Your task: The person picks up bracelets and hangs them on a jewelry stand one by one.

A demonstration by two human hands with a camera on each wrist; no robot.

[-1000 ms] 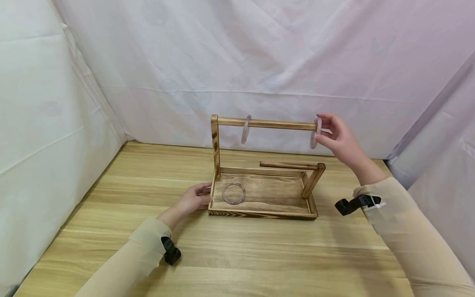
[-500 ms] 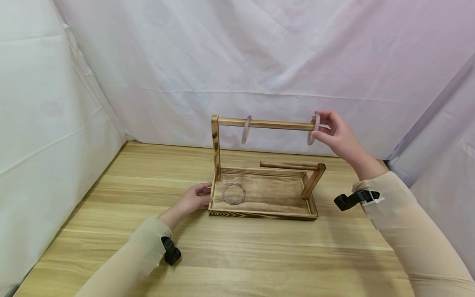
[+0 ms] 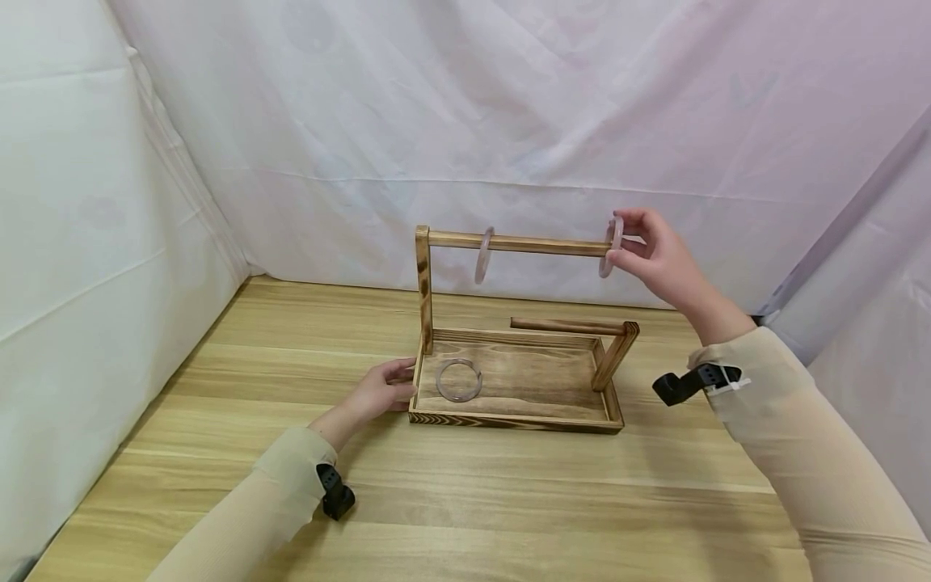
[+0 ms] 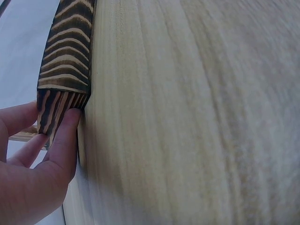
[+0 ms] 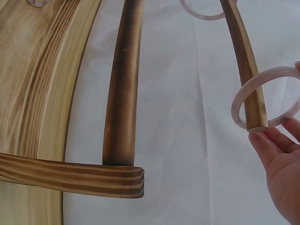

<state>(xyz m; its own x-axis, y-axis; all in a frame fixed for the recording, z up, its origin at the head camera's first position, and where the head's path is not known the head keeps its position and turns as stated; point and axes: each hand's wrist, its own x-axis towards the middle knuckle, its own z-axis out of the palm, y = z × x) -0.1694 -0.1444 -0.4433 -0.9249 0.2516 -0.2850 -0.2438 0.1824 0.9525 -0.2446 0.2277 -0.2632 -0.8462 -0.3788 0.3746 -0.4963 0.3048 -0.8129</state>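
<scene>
Right hand (image 3: 660,260) pinches a bangle (image 3: 619,232) around the free right end of the upper bar (image 3: 545,244); left hand (image 3: 374,392), fingers loosely extended, touches the tray (image 3: 516,423) at left, probably steadying it.

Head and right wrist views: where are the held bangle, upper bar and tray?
Held bangle (image 5: 276,72), right wrist view: upper rim.
Upper bar (image 3: 545,245), head view: middle.
Tray (image 3: 516,423), head view: front wall.
</scene>
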